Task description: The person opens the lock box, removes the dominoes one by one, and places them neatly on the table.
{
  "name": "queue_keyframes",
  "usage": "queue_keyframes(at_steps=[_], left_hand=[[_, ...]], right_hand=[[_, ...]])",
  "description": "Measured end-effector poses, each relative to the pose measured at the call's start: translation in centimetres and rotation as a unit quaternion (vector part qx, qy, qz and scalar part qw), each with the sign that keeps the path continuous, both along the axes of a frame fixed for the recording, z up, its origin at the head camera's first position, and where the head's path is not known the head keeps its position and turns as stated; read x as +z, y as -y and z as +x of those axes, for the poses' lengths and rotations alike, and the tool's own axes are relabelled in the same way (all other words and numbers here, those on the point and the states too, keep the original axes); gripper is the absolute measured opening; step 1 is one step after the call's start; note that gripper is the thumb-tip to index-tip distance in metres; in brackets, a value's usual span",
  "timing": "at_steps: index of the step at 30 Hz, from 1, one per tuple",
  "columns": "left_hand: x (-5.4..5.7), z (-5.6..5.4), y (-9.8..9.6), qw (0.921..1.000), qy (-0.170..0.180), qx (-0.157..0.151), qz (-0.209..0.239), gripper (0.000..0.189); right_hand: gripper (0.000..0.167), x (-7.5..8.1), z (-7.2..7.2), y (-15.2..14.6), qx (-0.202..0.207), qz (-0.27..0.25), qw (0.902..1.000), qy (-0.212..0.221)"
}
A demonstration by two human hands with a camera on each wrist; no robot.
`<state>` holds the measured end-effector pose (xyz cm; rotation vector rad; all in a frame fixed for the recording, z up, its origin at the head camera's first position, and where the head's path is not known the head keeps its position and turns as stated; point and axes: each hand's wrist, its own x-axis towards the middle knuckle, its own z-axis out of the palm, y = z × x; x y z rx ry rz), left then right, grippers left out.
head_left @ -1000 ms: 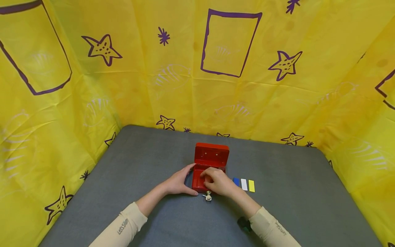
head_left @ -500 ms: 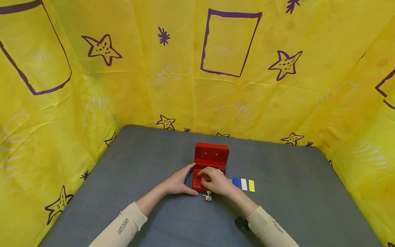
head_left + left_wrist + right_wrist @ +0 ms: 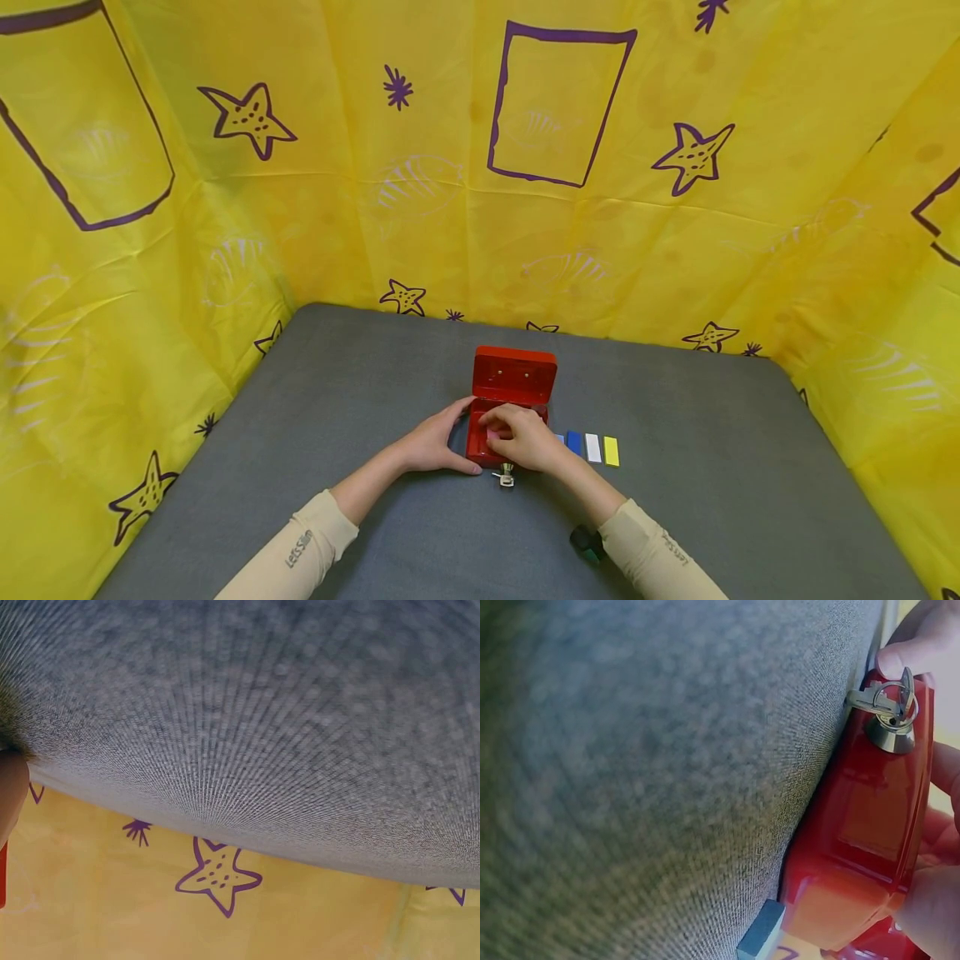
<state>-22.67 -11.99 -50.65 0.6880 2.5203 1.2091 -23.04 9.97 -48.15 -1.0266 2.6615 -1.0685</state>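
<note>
A small red cash box stands on the grey table with its lid raised. My left hand holds the box at its left side, thumb at the front corner and fingers toward the back. Over the open box, my right hand has curled fingers and appears to pinch a small pink piece, mostly hidden by the fingers. A ring of keys hangs at the lock on the box's front, close to the left thumb in the right wrist view. The left wrist view shows mainly table and a bit of finger.
Right of the box, flat blocks lie in a row: a blue block, a white block and a yellow block. A light blue edge peeks out beside the right hand. Yellow patterned cloth walls in the grey table.
My right hand has shifted slightly left inside the box, uncovering more of the blue block and a light blue edge. The left hand and the box stay where they were.
</note>
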Motion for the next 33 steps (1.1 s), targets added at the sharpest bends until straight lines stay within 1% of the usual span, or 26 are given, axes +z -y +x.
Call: queue_keyframes(at_steps=[3, 9, 13, 18, 25, 33], left_hand=[[-0.03, -0.02, 0.03, 1.0000, -0.008, -0.004, 0.005, 0.107], [-0.07, -0.02, 0.07, 0.9999, -0.011, -0.005, -0.001, 0.107], [-0.07, -0.02, 0.02, 1.0000, -0.007, -0.003, 0.004, 0.107], [-0.08, -0.06, -0.05, 1.0000, -0.003, -0.001, 0.005, 0.106], [-0.07, -0.14, -0.06, 1.0000, 0.005, 0.003, -0.007, 0.106], [0.06, -0.04, -0.12, 0.9999, 0.012, 0.003, -0.006, 0.105]], right_hand=[[0.025, -0.10, -0.03, 0.05, 0.003, -0.011, 0.9999, 0.005], [0.026, -0.23, -0.04, 0.19, 0.002, -0.015, 0.9998, 0.016], [0.026, -0.15, 0.03, 0.30, 0.002, -0.020, 0.9995, 0.026], [0.027, -0.16, -0.02, 0.33, -0.001, -0.025, 0.9993, 0.027], [0.033, -0.18, -0.35, 0.12, -0.015, 0.005, 0.9999, -0.001], [0.043, -0.05, -0.48, 0.15, -0.013, 0.039, 0.9991, -0.002]])
